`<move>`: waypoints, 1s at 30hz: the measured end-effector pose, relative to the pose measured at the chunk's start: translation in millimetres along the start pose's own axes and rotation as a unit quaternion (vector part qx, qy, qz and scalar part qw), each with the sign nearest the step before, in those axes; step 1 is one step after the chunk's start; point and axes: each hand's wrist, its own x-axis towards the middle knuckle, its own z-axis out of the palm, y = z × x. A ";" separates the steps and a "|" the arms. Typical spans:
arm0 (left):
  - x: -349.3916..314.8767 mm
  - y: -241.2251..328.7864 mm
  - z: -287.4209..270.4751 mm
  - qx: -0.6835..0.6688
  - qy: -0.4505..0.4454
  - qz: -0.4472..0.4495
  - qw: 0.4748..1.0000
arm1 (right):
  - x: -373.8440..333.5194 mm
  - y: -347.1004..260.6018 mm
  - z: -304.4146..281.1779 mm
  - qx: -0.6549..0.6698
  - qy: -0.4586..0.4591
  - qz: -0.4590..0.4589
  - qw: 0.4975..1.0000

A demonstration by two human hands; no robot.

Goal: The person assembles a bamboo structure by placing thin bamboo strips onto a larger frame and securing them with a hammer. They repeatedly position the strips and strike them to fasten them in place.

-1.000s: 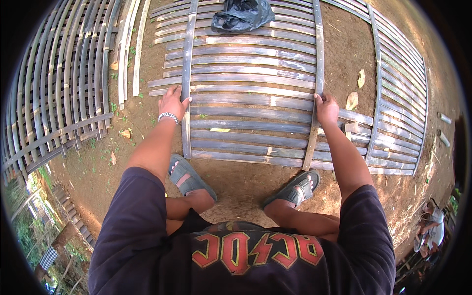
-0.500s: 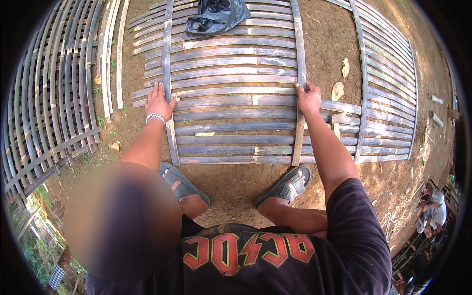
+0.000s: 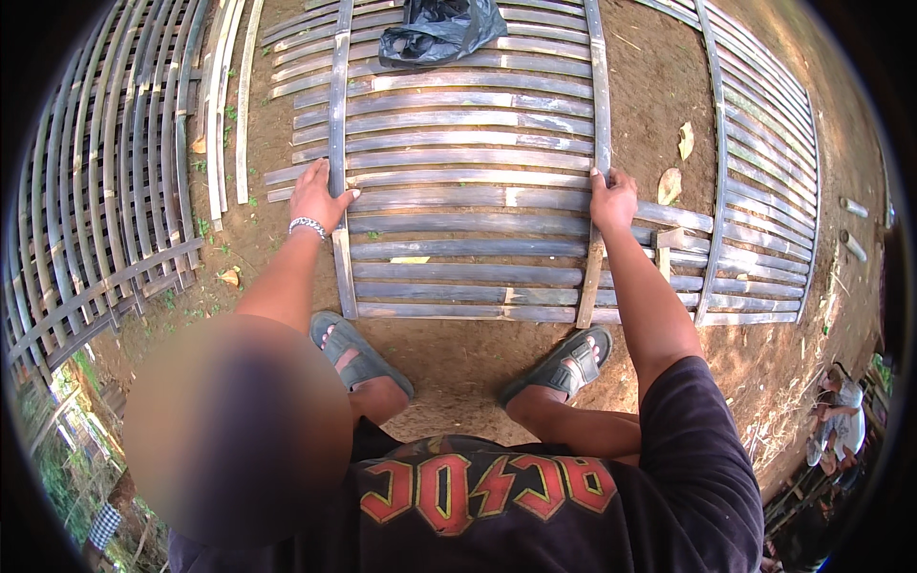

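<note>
A slatted bamboo panel [image 3: 468,199] lies flat on the ground in front of me, its long slats crossed by two upright rails. My left hand [image 3: 321,199] straddles the left rail [image 3: 342,272], fingers on its outer side and thumb reaching inward across it. A silver chain bracelet circles that wrist. Over the right rail [image 3: 589,277], my right hand [image 3: 613,201] is closed, with the thumb along the top and the fingers curled at the outer side. The undersides of both grips are hidden.
A crumpled black plastic bag [image 3: 442,33] rests on the panel's far part. Another slatted section [image 3: 764,215] lies to the right, and a bamboo panel [image 3: 105,172] to the left beside loose strips [image 3: 244,95]. Someone in light clothing [image 3: 841,420] is at the far right.
The panel, bag and ground have shifted slightly right in the picture. My left fingers have drawn closer together against the rail; my right hand stays on its rail.
</note>
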 end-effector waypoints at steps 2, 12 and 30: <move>4.7 -8.5 1.6 -0.024 0.002 0.018 1.000 | 0.1 -1.1 -0.5 -0.009 0.001 0.012 1.000; 37.5 -51.5 -24.8 0.021 0.010 0.084 0.996 | 3.8 2.0 2.0 -0.027 -0.005 0.007 1.000; 54.1 -53.1 -34.3 0.174 -0.012 0.219 0.960 | 2.4 6.6 6.5 -0.030 0.019 -0.004 0.999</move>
